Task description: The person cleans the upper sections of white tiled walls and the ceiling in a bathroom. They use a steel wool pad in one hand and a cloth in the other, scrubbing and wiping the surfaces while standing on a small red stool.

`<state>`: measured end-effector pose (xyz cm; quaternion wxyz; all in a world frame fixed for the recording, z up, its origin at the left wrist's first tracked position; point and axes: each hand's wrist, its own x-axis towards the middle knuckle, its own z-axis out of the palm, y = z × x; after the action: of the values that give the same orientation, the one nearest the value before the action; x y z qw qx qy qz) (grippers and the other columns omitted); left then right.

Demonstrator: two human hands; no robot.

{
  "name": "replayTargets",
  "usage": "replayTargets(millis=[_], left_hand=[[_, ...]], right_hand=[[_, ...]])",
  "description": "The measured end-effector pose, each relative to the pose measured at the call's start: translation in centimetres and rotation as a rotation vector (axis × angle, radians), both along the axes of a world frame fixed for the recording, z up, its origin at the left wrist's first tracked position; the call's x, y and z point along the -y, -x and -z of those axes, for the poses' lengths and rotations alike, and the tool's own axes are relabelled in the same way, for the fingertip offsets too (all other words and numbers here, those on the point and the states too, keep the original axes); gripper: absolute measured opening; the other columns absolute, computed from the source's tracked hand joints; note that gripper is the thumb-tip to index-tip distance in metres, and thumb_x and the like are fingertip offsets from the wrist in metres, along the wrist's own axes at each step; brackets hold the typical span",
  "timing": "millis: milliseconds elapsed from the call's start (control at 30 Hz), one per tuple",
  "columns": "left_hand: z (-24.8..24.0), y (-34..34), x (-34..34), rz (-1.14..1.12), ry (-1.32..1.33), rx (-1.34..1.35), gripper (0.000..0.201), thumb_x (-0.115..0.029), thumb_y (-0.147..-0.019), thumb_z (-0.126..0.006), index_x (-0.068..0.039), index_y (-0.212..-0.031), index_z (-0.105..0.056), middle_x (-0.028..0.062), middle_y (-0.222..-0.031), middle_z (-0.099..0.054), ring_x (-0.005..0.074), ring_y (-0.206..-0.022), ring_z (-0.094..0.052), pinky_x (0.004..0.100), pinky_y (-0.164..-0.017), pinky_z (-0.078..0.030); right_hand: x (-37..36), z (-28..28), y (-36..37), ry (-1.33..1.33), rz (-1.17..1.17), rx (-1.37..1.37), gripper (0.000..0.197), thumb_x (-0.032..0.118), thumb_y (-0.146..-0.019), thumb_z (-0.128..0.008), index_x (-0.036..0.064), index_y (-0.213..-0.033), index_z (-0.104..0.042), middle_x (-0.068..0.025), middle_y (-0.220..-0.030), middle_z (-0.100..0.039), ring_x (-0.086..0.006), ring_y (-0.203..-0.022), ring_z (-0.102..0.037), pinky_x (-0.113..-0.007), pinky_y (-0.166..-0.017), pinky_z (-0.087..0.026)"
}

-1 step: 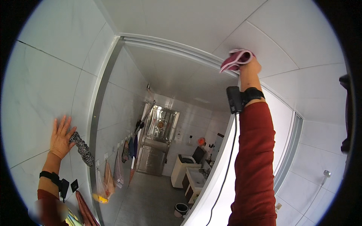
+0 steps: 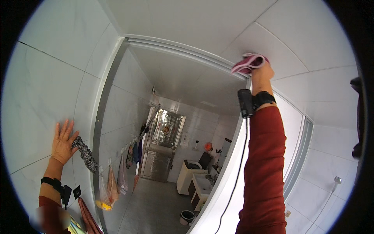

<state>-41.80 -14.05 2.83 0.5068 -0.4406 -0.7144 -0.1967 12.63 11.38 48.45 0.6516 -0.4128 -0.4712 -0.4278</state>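
The right hand [image 2: 261, 74], mostly hidden, grips a pink cloth [image 2: 248, 63] against the ceiling; the left hand [image 2: 63, 141] lies flat on the wall [image 2: 46, 85].

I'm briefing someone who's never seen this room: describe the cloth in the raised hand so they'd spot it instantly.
Follow the red-sleeved arm up to the white tiled ceiling near the metal door frame. The right hand presses a pink cloth there, the only pink thing overhead.
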Motion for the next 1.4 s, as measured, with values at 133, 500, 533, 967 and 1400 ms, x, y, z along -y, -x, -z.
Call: replayTargets(millis=[133,500,533,967,1400], left_hand=[[-0.1,-0.2,0.0,-0.004,-0.007,-0.024,0.065,-0.035,-0.067,-0.082,-0.016,-0.126,-0.063,0.0117,-0.156,-0.026,0.0292,-0.147,-0.014,0.0541,-0.12,-0.005],[0.1,0.1,0.1,0.03,0.015,0.011,0.068,-0.035,-0.065,-0.082,-0.016,-0.127,-0.063,0.0115,-0.156,-0.027,0.0294,-0.147,-0.015,0.0559,-0.119,-0.006],[0.1,0.1,0.2,0.038,0.014,0.038,0.068,-0.035,-0.065,-0.082,-0.015,-0.127,-0.063,0.0115,-0.156,-0.027,0.0296,-0.147,-0.015,0.0559,-0.119,-0.006],[-0.2,-0.4,0.6,0.07,-0.004,-0.018,0.067,-0.035,-0.065,-0.081,-0.017,-0.127,-0.063,0.0111,-0.155,-0.029,0.0292,-0.147,-0.016,0.056,-0.119,-0.005],[-0.3,-0.4,0.8,0.094,0.002,-0.009,0.066,-0.035,-0.066,-0.081,-0.016,-0.126,-0.063,0.0103,-0.155,-0.029,0.0288,-0.147,-0.017,0.0566,-0.119,-0.006]], right_hand=[[4.5,-0.8,-0.1,-0.584,-1.567,-0.437,0.023,0.003,-0.078,-0.067,0.0014,-0.099,-0.058,-0.0167,-0.1,-0.064,-0.0278,-0.087,-0.066,-0.034,-0.076,-0.056],[5.1,-1.4,0.7,-0.532,-1.264,-0.28,0.028,0.005,-0.076,-0.071,0.0011,-0.1,-0.058,-0.0123,-0.093,-0.065,-0.0248,-0.075,-0.065,-0.036,-0.069,-0.053],[5.3,-1.5,0.7,-0.474,-1.408,-0.335,0.028,0.004,-0.076,-0.07,0.0006,-0.1,-0.058,-0.0124,-0.092,-0.066,-0.0246,-0.071,-0.065,-0.035,-0.066,-0.053],[14.9,-0.9,11.6,-1.146,-0.522,0.368,0.034,0.003,-0.07,-0.072,0.0072,-0.102,-0.06,-0.0126,-0.101,-0.059,-0.0339,-0.098,-0.056,-0.042,-0.089,-0.044],[9.2,-0.6,13.2,-0.895,-0.653,0.277,0.033,-0.007,-0.069,-0.066,0.01,-0.097,-0.063,-0.0119,-0.099,-0.064,-0.0327,-0.096,-0.061,-0.04,-0.083,-0.049]])
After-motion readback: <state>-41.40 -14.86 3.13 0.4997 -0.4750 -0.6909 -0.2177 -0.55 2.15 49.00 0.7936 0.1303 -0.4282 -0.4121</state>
